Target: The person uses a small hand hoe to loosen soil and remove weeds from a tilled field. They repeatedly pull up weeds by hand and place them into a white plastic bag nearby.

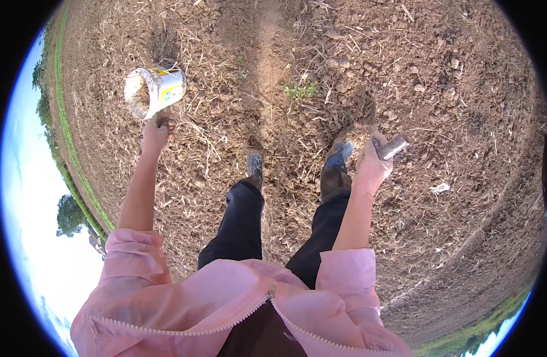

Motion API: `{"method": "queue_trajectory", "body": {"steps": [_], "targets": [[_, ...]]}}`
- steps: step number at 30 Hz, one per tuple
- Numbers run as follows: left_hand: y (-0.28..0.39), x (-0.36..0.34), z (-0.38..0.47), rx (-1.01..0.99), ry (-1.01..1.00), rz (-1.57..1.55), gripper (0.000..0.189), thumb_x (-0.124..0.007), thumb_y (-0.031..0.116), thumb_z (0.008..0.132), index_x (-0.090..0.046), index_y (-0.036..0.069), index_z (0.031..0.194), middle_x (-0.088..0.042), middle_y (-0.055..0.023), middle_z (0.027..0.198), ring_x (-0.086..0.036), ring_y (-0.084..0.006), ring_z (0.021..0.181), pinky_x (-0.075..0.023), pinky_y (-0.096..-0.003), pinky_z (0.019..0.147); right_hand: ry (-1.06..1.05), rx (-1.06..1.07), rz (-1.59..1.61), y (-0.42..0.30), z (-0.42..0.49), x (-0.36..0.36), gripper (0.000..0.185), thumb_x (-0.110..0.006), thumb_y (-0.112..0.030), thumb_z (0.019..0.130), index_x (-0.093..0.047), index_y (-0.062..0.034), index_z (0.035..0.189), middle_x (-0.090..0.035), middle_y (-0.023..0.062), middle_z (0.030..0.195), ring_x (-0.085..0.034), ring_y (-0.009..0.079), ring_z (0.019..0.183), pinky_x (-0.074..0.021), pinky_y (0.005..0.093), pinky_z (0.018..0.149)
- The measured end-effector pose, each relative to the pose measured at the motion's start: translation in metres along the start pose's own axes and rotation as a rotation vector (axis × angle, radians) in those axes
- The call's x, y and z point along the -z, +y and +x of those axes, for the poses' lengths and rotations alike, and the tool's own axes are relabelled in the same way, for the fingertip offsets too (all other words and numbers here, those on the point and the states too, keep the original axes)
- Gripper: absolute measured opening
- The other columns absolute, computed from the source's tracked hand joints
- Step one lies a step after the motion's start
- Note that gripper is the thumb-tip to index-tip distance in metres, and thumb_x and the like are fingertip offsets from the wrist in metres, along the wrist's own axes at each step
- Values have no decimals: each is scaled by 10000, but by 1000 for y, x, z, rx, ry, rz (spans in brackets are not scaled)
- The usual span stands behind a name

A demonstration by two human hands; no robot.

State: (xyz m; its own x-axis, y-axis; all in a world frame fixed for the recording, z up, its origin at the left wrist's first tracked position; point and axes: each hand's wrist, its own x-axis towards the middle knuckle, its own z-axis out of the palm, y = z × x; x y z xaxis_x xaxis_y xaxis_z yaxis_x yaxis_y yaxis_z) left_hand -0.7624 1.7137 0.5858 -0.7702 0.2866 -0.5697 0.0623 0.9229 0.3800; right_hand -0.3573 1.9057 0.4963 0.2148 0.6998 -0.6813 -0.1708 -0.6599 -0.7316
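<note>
My left hand (158, 126) is closed at the near side of a white plastic bucket (168, 92) with yellow printing. The bucket appears tilted, its mouth facing left, and pale crusted matter coats its rim and inside. Whether my fingers grip the rim or a handle is hidden. In my right hand (374, 161) is a thick, worn, greyish tool handle (394, 147), its blunt end sticking out to the right. The tool's other end cannot be made out against the soil. My boots (254, 164), dirty with soil, stand on the ground between the two hands.
Tilled brown soil (291, 178) with clods and dry straw spreads all around. A small green weed (302, 90) grows ahead of my feet. A pale scrap (440, 188) lies to the right. Green crop rows (61, 89) and a tree (71, 215) stand far left.
</note>
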Motion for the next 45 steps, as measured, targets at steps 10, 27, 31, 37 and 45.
{"method": "queue_trajectory", "body": {"steps": [10,27,31,37,45], "targets": [[-67,-271,85,-394,-366,291,271,-535,102,778,-587,71,1042,-629,-197,947,-596,-342,912,-475,-400,834,-73,14,-381,26,32,-13,180,-551,34,820,-621,-43,966,-533,-17,735,-366,10,468,-259,172,390],[-28,-470,142,-290,-487,470,408,-573,210,848,-453,61,1208,-565,-172,1094,-567,-318,1042,-490,-395,855,1,-16,-653,72,-33,-40,243,-545,42,819,-562,-10,1055,-453,-15,668,-312,9,418,-195,155,353],[-43,-457,158,-432,-505,428,308,-531,153,845,-501,16,1119,-607,-199,1025,-597,-317,976,-484,-405,847,21,-43,-653,74,-30,-42,246,-543,53,817,-567,-15,1052,-455,-8,690,-311,7,425,-200,153,352],[-70,-456,185,-150,-490,78,293,-499,112,839,-506,-48,1085,-618,-241,938,-623,-327,855,-496,-384,767,78,-81,-693,83,-28,-42,243,-543,58,814,-574,-19,1043,-450,-19,658,-309,2,422,-205,151,350],[-57,-466,162,-382,-394,514,236,-533,148,845,-518,-6,1023,-630,-201,961,-634,-304,918,-520,-368,781,-44,-112,-661,100,-25,-56,227,-564,41,816,-582,-20,1034,-479,-18,656,-343,3,431,-231,144,357]]}}
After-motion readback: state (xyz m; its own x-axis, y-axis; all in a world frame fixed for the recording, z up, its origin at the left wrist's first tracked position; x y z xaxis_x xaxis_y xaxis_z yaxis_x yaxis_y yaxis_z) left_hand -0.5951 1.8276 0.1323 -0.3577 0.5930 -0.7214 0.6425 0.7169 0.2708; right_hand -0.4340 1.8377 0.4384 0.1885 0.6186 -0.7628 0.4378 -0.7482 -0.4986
